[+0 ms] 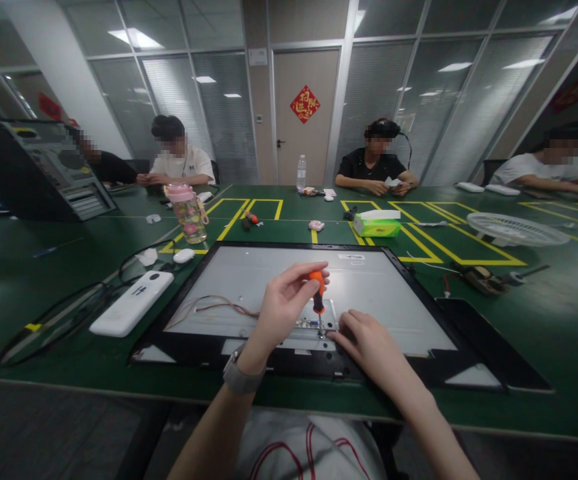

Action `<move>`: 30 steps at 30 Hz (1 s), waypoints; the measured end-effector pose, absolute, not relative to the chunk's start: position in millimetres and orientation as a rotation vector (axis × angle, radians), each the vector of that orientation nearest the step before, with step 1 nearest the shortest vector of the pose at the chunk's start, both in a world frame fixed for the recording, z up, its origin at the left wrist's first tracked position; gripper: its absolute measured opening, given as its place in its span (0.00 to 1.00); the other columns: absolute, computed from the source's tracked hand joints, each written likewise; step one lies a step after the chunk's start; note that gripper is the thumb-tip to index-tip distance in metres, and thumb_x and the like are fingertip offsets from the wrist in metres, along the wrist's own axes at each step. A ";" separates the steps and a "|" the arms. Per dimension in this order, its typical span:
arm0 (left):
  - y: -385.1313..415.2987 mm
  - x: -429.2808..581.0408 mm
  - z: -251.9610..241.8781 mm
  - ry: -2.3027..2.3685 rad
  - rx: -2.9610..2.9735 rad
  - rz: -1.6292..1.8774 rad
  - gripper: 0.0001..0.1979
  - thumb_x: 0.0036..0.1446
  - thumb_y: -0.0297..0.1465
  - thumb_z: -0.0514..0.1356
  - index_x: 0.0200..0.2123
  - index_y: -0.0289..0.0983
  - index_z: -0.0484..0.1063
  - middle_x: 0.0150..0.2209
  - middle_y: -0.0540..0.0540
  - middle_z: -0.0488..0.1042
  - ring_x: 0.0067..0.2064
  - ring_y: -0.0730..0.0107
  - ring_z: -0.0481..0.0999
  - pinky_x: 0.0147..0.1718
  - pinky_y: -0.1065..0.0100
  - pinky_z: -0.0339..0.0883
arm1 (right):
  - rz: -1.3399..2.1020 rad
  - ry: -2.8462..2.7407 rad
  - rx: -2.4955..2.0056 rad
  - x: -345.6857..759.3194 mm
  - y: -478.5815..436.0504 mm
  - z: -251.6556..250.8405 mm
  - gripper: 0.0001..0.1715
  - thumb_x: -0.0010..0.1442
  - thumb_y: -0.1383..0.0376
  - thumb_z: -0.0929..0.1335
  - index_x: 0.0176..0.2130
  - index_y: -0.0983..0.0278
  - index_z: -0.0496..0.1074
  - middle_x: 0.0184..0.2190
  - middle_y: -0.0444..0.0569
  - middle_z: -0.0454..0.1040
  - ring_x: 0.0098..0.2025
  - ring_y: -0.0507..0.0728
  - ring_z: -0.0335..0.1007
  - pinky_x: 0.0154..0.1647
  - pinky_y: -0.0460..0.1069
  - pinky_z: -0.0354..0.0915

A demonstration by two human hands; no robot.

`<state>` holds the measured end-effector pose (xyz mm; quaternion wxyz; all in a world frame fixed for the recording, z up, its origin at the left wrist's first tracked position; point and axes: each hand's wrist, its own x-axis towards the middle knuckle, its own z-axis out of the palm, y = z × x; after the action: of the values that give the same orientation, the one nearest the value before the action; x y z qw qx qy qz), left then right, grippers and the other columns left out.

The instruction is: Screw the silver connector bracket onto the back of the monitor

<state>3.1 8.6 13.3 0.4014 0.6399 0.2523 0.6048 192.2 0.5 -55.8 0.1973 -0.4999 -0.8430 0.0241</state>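
My left hand (289, 293), with a watch on its wrist, is closed around the handle of a screwdriver (317, 283). The handle is orange and black; its shaft points down at a small metal bracket (323, 333) with a circuit board (310, 324) by it. These sit on the grey back of a flat monitor panel (393, 300) with a black frame, lying flat before me. My right hand (363, 337) rests low on the panel just right of the bracket, fingers curled and fingertips near the screwdriver tip. Whatever they pinch is hidden. Thin wires (219, 303) run left from the board.
Left of the panel lie a white power bank (133, 303) and black cables (53, 333). Behind stand a pink-lidded bottle (189, 215), a computer case (43, 170) and a green tissue pack (377, 224). A black panel piece (489, 340) lies right. Several people sit across the table.
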 end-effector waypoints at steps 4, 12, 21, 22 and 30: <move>9.5 3.6 12.4 0.793 1.669 1.670 0.08 0.58 0.31 0.63 0.40 0.39 0.79 0.38 0.46 0.73 0.39 0.71 0.73 0.39 0.71 0.69 | 0.066 -2.347 -1.399 192.4 0.4 -56.1 0.12 0.63 0.60 0.69 0.31 0.62 0.67 0.29 0.48 0.72 0.32 0.59 0.71 0.34 0.51 0.65; 9.7 -3.0 8.5 0.700 1.491 1.548 0.15 0.64 0.34 0.56 0.51 0.38 0.74 0.46 0.41 0.77 0.46 0.64 0.77 0.47 0.63 0.70 | 0.111 -2.338 -1.421 192.7 -1.4 -53.2 0.12 0.64 0.60 0.69 0.30 0.62 0.66 0.30 0.48 0.73 0.32 0.59 0.71 0.34 0.50 0.65; 10.8 -2.2 6.5 0.724 1.566 1.598 0.14 0.65 0.34 0.55 0.50 0.40 0.76 0.47 0.42 0.72 0.46 0.67 0.74 0.45 0.67 0.70 | 0.109 -2.317 -1.407 192.8 0.0 -56.1 0.13 0.63 0.60 0.69 0.30 0.62 0.66 0.30 0.48 0.73 0.32 0.59 0.71 0.34 0.50 0.65; 10.6 -1.9 5.6 0.693 1.549 1.560 0.16 0.66 0.34 0.53 0.52 0.40 0.74 0.49 0.41 0.72 0.47 0.66 0.74 0.47 0.65 0.70 | 0.110 -2.313 -1.403 193.0 0.0 -56.6 0.13 0.63 0.60 0.69 0.30 0.62 0.66 0.30 0.48 0.73 0.32 0.59 0.71 0.34 0.50 0.65; 10.3 2.6 6.1 0.819 1.626 1.698 0.12 0.54 0.30 0.65 0.43 0.41 0.79 0.37 0.48 0.68 0.38 0.72 0.71 0.40 0.71 0.69 | 0.111 -2.300 -1.390 194.1 -0.8 -56.4 0.12 0.63 0.60 0.69 0.30 0.62 0.67 0.29 0.47 0.72 0.32 0.58 0.71 0.33 0.50 0.64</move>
<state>2.6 10.3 6.1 0.3203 0.6187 0.3118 0.6460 194.1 -0.8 -56.4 0.2239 -0.5037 -0.8334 0.0402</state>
